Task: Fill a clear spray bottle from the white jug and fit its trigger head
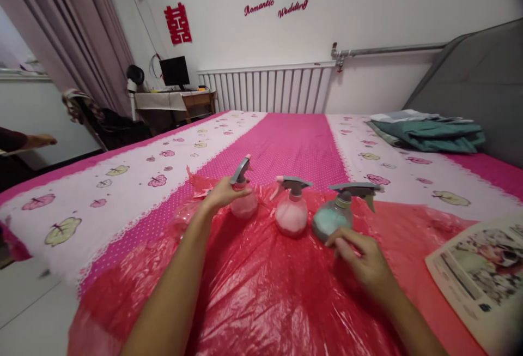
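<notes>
Three small spray bottles with grey trigger heads stand in a row on a red plastic sheet (261, 290) spread over the bed. My left hand (223, 193) is closed round the neck of the left pink bottle (244, 203), which tilts slightly. The middle pink bottle (291, 211) stands free. My right hand (362, 260) rests on the sheet with fingers loosely curled, its fingertips touching the base of the teal bottle (333, 219) on the right.
The bed has a pink and white cover (286, 138) with leaf prints. Folded teal and grey clothes (429, 132) lie at the far right. A printed paper (482, 274) lies at the right edge. A radiator, desk with monitor (174, 71) and curtain stand behind. Another person's arm (28, 140) shows at far left.
</notes>
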### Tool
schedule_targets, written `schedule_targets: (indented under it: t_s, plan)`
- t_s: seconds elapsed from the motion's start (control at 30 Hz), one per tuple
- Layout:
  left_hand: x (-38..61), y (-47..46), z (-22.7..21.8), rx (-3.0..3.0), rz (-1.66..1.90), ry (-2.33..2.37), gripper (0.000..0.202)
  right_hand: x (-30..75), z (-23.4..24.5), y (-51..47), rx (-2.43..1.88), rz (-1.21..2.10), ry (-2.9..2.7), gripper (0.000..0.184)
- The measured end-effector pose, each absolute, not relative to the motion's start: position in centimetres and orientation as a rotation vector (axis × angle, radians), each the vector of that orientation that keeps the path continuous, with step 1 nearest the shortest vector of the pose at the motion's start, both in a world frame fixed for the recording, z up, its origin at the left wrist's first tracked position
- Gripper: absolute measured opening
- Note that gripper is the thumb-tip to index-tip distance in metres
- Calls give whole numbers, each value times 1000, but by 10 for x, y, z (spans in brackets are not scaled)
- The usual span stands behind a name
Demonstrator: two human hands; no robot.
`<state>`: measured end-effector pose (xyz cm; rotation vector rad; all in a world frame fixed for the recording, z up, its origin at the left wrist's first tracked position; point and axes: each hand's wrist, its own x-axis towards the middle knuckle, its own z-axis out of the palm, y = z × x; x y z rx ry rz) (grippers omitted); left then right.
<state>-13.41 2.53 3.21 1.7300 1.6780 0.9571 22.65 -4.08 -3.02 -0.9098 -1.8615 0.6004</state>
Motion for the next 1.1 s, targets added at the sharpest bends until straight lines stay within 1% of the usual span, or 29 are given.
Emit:
schedule_targets:
  t_s: [0.1, 0.13, 0.23, 0.33, 0.47, 0.57, 0.67, 0.77, 0.87, 0.9, 0.97, 1.0, 1.03, 1.1]
  plan:
    - [-148, 27, 57, 1794, 646, 1853, 66, 218, -26, -45, -881, 711, -2088, 24]
    - [-153, 27, 65, 1799, 527, 1930, 64, 215, -25, -47, -890, 744, -2177, 22]
    - [-169, 25, 82, 1757, 186, 2194, 61, 212, -24, -50, -956, 773, -2398, 25]
    - [-179, 18, 86, 1657, -81, 2349, 52, 211, -24, -50, -983, 747, -2485, 24]
    - [-181, 7, 74, 1564, -238, 2373, 37, 208, -21, -51, -997, 736, -2544, 22]
    - [-180, -2, 61, 1521, -202, 2415, 39, 206, -18, -53, -1013, 715, -2559, 22]
    - [-183, -13, 53, 1529, -69, 2478, 40, 205, -13, -56, -1046, 684, -2596, 22]
    - [-188, -29, 54, 1571, 122, 2538, 54, 204, -8, -57, -1123, 652, -2647, 25]
    - [-193, -48, 62, 1618, 288, 2572, 55, 200, -2, -57, -1232, 663, -2717, 32]
    - [-193, -55, 66, 1643, 336, 2572, 59, 198, 0, -58, -1273, 673, -2740, 31]
    - [-191, -68, 73, 1685, 418, 2572, 77, 193, 4, -60, -1356, 685, -2776, 22]
    - [-188, -76, 77, 1702, 454, 2573, 84, 190, 6, -61, -1391, 692, -2793, 25]
    - [-184, -83, 81, 1721, 493, 2575, 88, 187, 7, -63, -1419, 696, -2807, 32]
    - [-171, -100, 89, 1780, 614, 2577, 90, 182, 10, -66, -1460, 708, -2843, 38]
